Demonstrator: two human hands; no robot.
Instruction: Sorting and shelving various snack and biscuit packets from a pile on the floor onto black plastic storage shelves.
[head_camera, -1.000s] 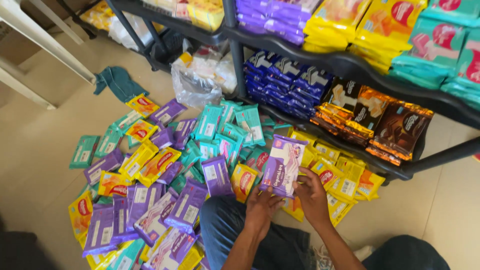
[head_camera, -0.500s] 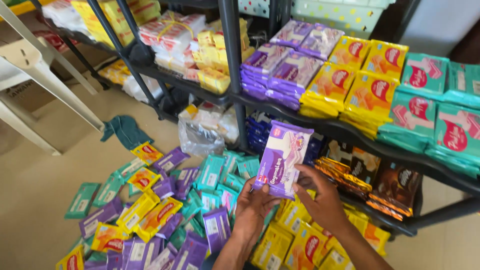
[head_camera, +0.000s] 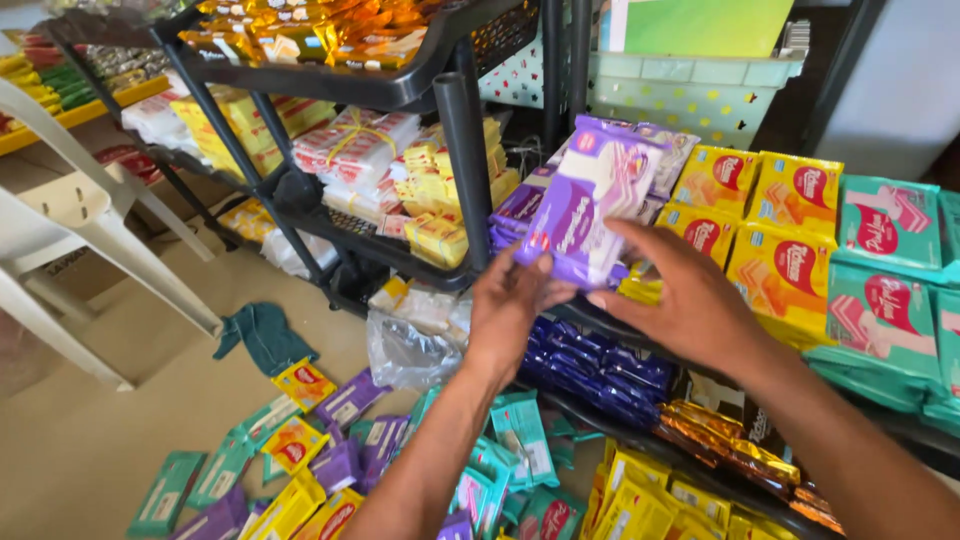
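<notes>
shelf rack (head_camera: 462, 170): black, runs from upper left to right edge. It fills most of the frame now; 1 s ago the view was mostly floor.
shelf rows: teal packs (head_camera: 885, 250) at right, yellow packs (head_camera: 770, 215) centre right, a purple row (head_camera: 520, 205) just behind the held stack.
floor packs (head_camera: 340, 455): teal, purple and yellow wafers scattered at lower left, lower in frame than 1 s ago and well apart from the hands.
chair (head_camera: 90, 250): white plastic, left edge.
cloth (head_camera: 262, 335): teal, on the floor near the chair legs.
purple stack (head_camera: 592, 205): several purple wafer packs held together, centre of frame. Change: 1 s ago it sat low over the floor packs, 0.5 s ago at mid height, now level with the purple row and touching or just short of it; contact cannot be told.
left hand (head_camera: 508, 305): under the stack's lower left end, fingers closed on it.
right hand (head_camera: 685, 300): on the stack's lower right side, fingers spread along the pack and pressing it.
reading: stack has been lifted from floor to shelf level, both hands still gripping, not yet released.
</notes>
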